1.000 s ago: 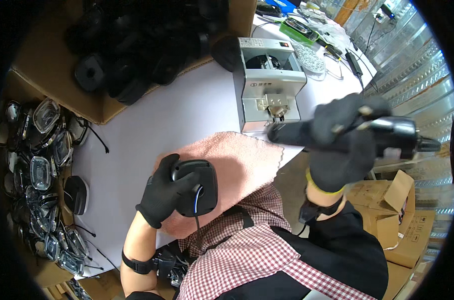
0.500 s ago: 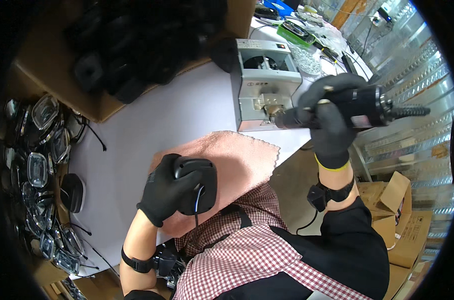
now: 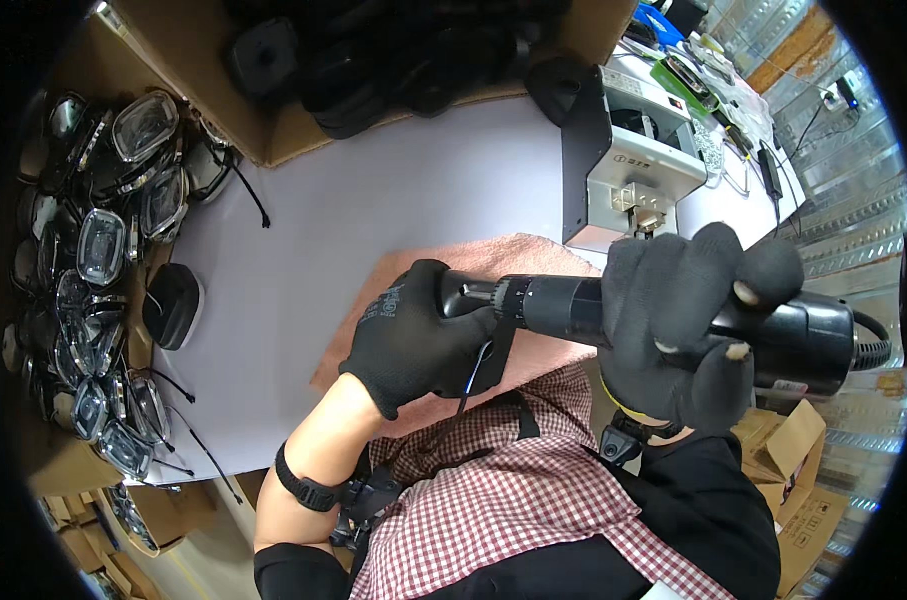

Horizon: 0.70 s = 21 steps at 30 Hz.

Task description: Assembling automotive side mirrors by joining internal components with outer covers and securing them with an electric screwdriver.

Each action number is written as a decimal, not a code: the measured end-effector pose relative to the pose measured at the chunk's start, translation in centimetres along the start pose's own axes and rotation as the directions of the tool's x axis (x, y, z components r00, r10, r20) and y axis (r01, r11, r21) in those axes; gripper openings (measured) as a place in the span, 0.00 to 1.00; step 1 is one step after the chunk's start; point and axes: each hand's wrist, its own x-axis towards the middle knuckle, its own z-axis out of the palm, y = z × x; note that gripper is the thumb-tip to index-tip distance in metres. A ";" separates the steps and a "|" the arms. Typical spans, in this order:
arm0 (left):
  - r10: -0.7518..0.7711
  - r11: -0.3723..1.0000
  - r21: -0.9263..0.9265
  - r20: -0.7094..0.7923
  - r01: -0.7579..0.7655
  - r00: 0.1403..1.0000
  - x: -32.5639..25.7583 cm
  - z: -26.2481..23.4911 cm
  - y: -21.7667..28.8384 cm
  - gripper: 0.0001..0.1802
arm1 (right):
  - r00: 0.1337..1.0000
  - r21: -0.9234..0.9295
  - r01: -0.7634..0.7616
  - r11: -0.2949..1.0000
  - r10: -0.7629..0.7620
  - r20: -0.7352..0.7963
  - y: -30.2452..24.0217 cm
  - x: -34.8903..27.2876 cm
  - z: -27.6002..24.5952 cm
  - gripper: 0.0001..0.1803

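Note:
My left hand point(image 3: 413, 335), in a black glove, is closed around a black plastic housing point(image 3: 494, 372) with a thin cable coming out of it. The housing is held over a pink cloth point(image 3: 533, 256). In my gloved right hand point(image 3: 663, 320) is a black electric screwdriver point(image 3: 558, 305), lying almost level. Its metal tip is at the housing's upper part, beside my left fingers; whether a screw sits on the tip, I cannot tell. Beyond the right hand stands a grey screw feeder point(image 3: 638, 160).
A cardboard box point(image 3: 283, 145) of black housings stands at the far side. Several clear-lensed lamp parts point(image 3: 103, 245) are heaped at the left, near a single black housing point(image 3: 173, 305) on the white table point(image 3: 243, 380). Opened cartons point(image 3: 788, 470) are at the lower right.
The electric screwdriver has come away from the screw feeder, leftward and nearer to me, and its tip is now at the housing. My left hand still holds the housing; the head view has shifted.

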 end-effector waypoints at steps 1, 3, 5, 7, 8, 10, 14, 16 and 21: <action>-0.005 1.000 -0.005 -0.004 0.005 1.000 0.0 0.0 -0.1 0.29 | 1.000 0.005 -0.005 1.000 0.005 0.003 0.5 -0.1 0.1 0.22; -0.010 0.999 0.031 0.005 0.009 1.000 0.0 -0.1 -0.1 0.29 | 1.000 -0.046 -0.005 0.999 0.004 -0.024 1.2 -0.2 0.2 0.22; 0.015 0.998 0.055 0.023 -0.016 1.000 0.0 -0.4 0.1 0.29 | 0.998 -0.065 -0.038 0.997 0.035 -0.051 1.0 -0.3 0.7 0.22; 0.042 0.996 0.079 0.041 -0.045 0.998 0.0 -0.5 0.1 0.30 | 0.997 -0.083 -0.033 0.996 0.026 -0.078 0.6 -0.1 1.0 0.21; 0.009 0.998 0.056 0.059 -0.012 0.998 0.1 -0.6 -0.1 0.30 | 0.996 -0.092 -0.029 0.995 0.020 -0.091 0.3 0.1 1.2 0.20; -0.020 0.999 0.031 0.074 0.018 0.997 0.5 -0.7 -0.4 0.31 | 0.993 -0.112 -0.018 0.994 0.006 -0.115 -0.1 0.5 1.2 0.19; -0.012 0.996 -0.088 0.116 0.022 0.993 1.7 -0.8 -2.8 0.37 | 0.989 0.005 -0.021 1.000 0.021 -0.145 -1.1 0.9 0.3 0.18; 0.004 0.982 -0.189 0.099 0.014 0.995 1.5 -0.9 -3.3 0.40 | 0.980 0.015 -0.035 0.999 0.037 -0.198 -1.7 0.5 -0.1 0.18; 0.646 0.750 0.371 -0.231 -0.547 0.728 0.9 -2.0 -1.5 0.34 | 0.937 0.103 -0.039 0.994 0.072 -0.341 -2.4 0.1 -0.5 0.16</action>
